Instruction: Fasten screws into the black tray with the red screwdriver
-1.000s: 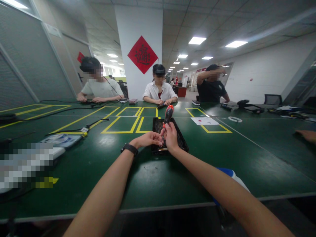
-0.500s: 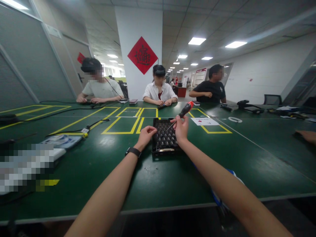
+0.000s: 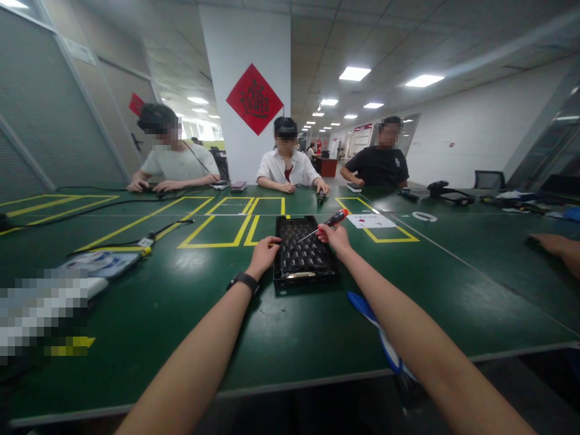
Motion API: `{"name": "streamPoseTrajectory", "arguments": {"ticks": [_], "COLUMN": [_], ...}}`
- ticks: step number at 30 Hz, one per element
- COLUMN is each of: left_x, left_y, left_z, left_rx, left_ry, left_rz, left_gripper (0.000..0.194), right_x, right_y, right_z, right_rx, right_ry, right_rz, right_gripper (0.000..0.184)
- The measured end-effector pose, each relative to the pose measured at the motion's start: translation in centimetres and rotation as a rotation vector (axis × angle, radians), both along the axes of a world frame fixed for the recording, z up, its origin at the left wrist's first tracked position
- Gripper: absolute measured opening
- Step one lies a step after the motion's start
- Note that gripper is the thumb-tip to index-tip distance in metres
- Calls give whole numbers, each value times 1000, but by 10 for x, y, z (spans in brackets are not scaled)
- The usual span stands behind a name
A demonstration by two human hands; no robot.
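A black rectangular tray (image 3: 304,275) with a gridded inside lies on the green table in front of me. My left hand (image 3: 263,256), with a dark watch on its wrist, grips the tray's left edge with curled fingers. My right hand (image 3: 334,237) is at the tray's right edge, closed on a screwdriver (image 3: 322,225) with a red and black handle. The screwdriver lies low and nearly level, its metal tip pointing left over the tray.
Yellow tape rectangles (image 3: 220,229) mark the table beyond the tray. A white paper (image 3: 370,221) lies to the right, a cable and a flat bag (image 3: 100,263) to the left. Three people sit at the far side. Another person's hand (image 3: 553,245) rests at the right edge.
My right hand has swung the screwdriver from upright down to nearly level and moved right. My left hand left the screwdriver shaft and took the tray's left edge.
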State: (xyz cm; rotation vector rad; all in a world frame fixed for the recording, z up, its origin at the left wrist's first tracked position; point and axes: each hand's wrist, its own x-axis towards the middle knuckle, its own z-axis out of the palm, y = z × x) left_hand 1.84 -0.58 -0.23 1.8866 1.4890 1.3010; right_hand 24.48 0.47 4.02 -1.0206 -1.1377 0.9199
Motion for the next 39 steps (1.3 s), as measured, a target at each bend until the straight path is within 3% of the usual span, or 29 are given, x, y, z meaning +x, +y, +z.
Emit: {"name": "streamPoseTrajectory", "arguments": {"ticks": [8,18,20,22,27,31,39], "left_x": [1,-7,-5,0,12,12,11], "left_y": [-5,-9,-15,-21,-25,-22,-20], "left_z": [6,13,20,27,30,27,26], "left_rx": [13,99,200,254,88,-14,-48], "left_ry": [33,172,162,147,96,112,109], "left_rz": [6,109,67,-91,-320,-316,-291], "left_gripper": [20,17,16,19,31,27,28], "right_x": [-3,-4,-5,-5,-5,-4,-5], "right_y": [0,-10,-17,-22,-27,-29,-33], "right_z": [0,-1,-4,-7,-10,-9,-7], "right_rx": [0,-22,18,50,55,51,78], "right_ry": [-74,-53,-14,22,41,43,63], "right_rz": [24,8,-21,-43,-44,-41,-15], "right_gripper": [17,22,24,26,27,26,25]}}
